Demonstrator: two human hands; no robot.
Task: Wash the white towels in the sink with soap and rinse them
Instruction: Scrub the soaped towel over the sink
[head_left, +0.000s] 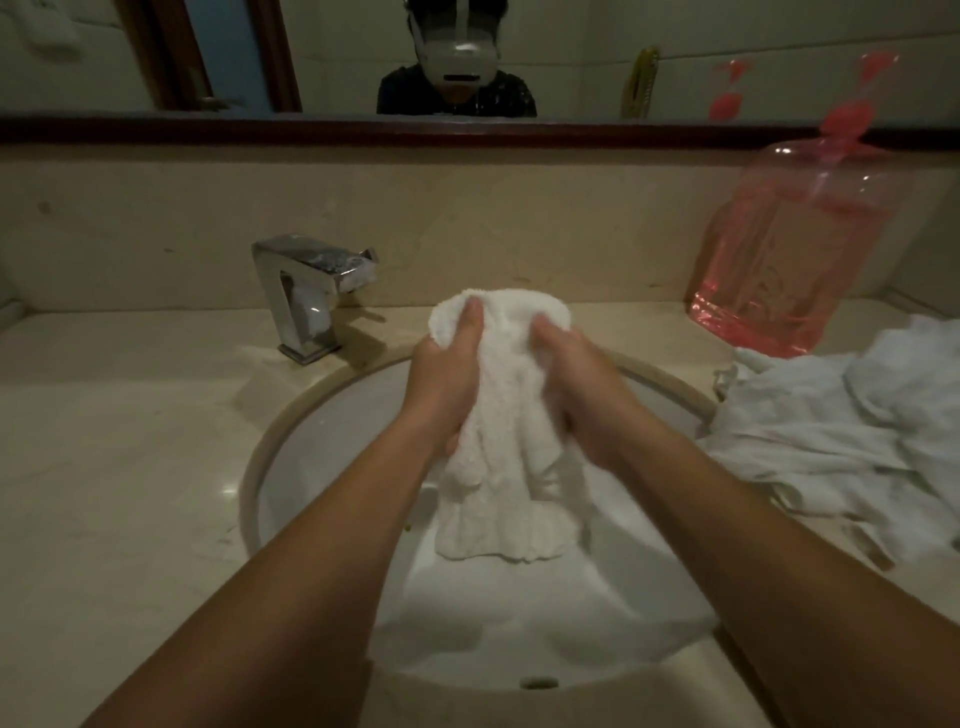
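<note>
One white towel (498, 410) is bunched upright between both hands above the middle of the sink (291, 415), its upper end level with the basin's back rim and its lower end hanging into the bowl. The left hand (441, 379) is closed round the towel's left side, thumb pressed into the top fold; the right hand (582, 384) is closed on the right side, fingers dug into the cloth.

The towel is thick terry, soft and limp, and it looks wet, so it probably weighs more than its bulk suggests and will sag wherever it is not held. It is not fragile and can take hard rubbing and wringing. With soap on it the pile may turn slick, so a full-fist grip on gathered folds near the middle should hold better than a pinch at an edge.

Counting: one towel in hand, and a heap of white cloth (841, 431) on the desk (119, 467) by the sink's right rim. The heap is too rumpled and blurred to count, though it seems to hold more than one piece. There is one chrome tap (311, 296) at the back left rim, no water visibly running, and one pink bottle (779, 260) in the desk's back right corner, likely the soap.
</note>
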